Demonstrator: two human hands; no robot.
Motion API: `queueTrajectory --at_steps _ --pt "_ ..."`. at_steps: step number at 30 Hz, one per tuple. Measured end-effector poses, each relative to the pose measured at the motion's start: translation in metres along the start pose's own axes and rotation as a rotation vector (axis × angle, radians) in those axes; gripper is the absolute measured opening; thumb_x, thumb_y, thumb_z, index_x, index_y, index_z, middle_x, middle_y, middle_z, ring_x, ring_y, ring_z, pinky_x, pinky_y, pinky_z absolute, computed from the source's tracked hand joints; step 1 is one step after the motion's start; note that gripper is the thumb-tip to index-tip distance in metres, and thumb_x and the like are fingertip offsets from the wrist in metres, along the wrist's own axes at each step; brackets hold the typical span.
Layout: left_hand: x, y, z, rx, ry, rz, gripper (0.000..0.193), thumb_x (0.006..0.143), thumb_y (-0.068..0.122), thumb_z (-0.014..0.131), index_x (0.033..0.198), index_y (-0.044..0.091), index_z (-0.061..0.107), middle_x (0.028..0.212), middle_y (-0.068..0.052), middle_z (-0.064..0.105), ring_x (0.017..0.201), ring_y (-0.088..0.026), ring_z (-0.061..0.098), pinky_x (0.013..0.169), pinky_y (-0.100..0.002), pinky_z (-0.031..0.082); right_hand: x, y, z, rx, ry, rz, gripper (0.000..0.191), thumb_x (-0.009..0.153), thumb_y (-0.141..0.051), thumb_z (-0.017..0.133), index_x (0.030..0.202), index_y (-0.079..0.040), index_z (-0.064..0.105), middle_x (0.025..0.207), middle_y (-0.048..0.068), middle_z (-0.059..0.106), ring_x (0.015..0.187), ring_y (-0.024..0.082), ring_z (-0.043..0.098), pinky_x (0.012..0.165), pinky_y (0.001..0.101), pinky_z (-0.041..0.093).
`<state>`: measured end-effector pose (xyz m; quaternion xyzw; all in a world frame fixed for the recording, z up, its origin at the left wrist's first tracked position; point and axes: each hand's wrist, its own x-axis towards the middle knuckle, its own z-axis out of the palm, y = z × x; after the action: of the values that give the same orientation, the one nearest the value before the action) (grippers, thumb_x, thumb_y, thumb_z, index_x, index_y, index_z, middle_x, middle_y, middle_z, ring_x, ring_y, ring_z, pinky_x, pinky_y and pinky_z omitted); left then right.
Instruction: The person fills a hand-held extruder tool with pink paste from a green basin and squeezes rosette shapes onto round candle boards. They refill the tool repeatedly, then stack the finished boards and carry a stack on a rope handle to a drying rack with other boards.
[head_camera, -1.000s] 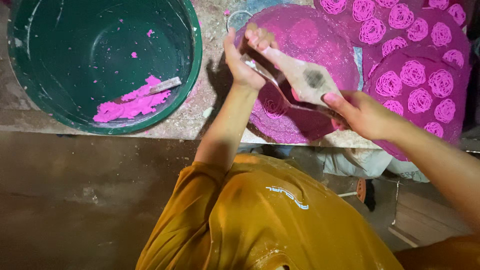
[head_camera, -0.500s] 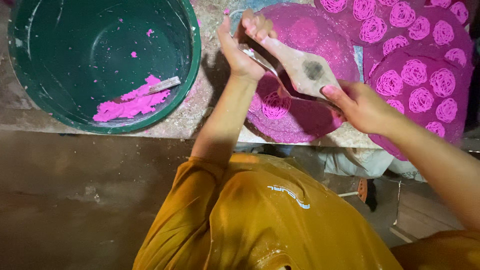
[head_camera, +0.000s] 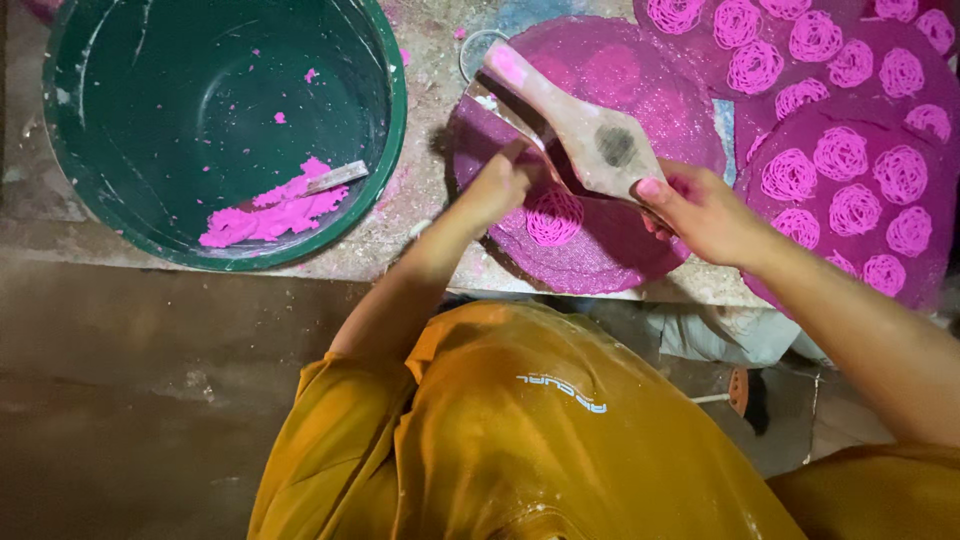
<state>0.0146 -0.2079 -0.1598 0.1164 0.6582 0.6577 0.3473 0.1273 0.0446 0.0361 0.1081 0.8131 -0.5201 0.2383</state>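
The left hand (head_camera: 500, 185) is closing around the lower part of a wooden press (head_camera: 585, 130), and the fingers are curling tight so the palm is not showing. The right hand (head_camera: 705, 210) is gripping the wide end of the same press, with the thumb lying on top of the wood. The press is slanting from the right hand up toward the far left, just above a round purple mat (head_camera: 600, 250).

Under the press, one pink coil of dough strings (head_camera: 553, 215) is lying on this mat, just beside the left hand. To the right, a second purple mat (head_camera: 850, 270) is carrying about nine such coils, and a third mat (head_camera: 775, 40) at the far edge is showing about five; its top is cut off, so the count is not sure.

On the left of the tabletop (head_camera: 420, 210), one large green tub (head_camera: 225, 130) is standing. Inside it, a lump of pink dough (head_camera: 265, 210) is resting with a small flat scraper (head_camera: 335, 177) touching it. Beyond the first mat, a small round ring (head_camera: 478, 52) is lying, partly hidden by the press.
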Motion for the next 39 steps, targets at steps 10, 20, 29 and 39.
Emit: queueTrajectory --at_steps 10,20,29,39 --pt "-0.082 0.093 -0.025 0.455 0.173 0.228 0.061 0.098 0.05 0.07 0.147 0.021 0.046 0.147 -0.015 0.063 0.112 -0.028 0.071 0.097 -0.043 0.056 0.008 0.006 -0.023 0.105 -0.065 0.011 0.055 0.103 -0.053 0.041 0.106 -0.002 0.062 0.08 0.004 0.064 0.069 0.014 0.061 0.06 0.0311 0.049" --pt "0.011 0.155 -0.053 -1.327 -0.122 0.659 0.053 0.103 0.067 0.047 0.088 0.016 0.051 0.08 0.003 0.047 0.084 -0.018 0.051 0.096 -0.041 0.045 0.067 -0.073 -0.008 -0.23 -0.148 0.116 0.063 0.103 -0.058 0.04 0.105 -0.001 0.065 0.075 0.008 0.066 0.067 0.016 0.064 0.061 0.0328 0.052" --pt "0.029 0.133 -0.051 -1.455 0.063 0.59 0.041 0.098 0.053 0.051 0.076 0.019 0.045 0.069 0.004 0.043 0.069 -0.016 0.047 0.08 -0.037 0.042 0.079 -0.093 -0.007 -0.455 -0.146 0.111 0.062 0.104 -0.054 0.042 0.102 0.001 0.068 0.067 0.009 0.065 0.06 0.02 0.065 0.06 0.0371 0.055" --pt "0.03 0.136 -0.069 -1.37 0.058 0.639 0.04 0.097 0.051 0.048 0.076 0.018 0.043 0.068 0.004 0.041 0.065 -0.015 0.044 0.072 -0.037 0.038 0.083 -0.099 -0.001 -0.409 -0.116 0.023 0.052 0.103 -0.049 0.044 0.108 -0.003 0.068 0.064 0.011 0.063 0.054 0.024 0.062 0.055 0.0428 0.051"
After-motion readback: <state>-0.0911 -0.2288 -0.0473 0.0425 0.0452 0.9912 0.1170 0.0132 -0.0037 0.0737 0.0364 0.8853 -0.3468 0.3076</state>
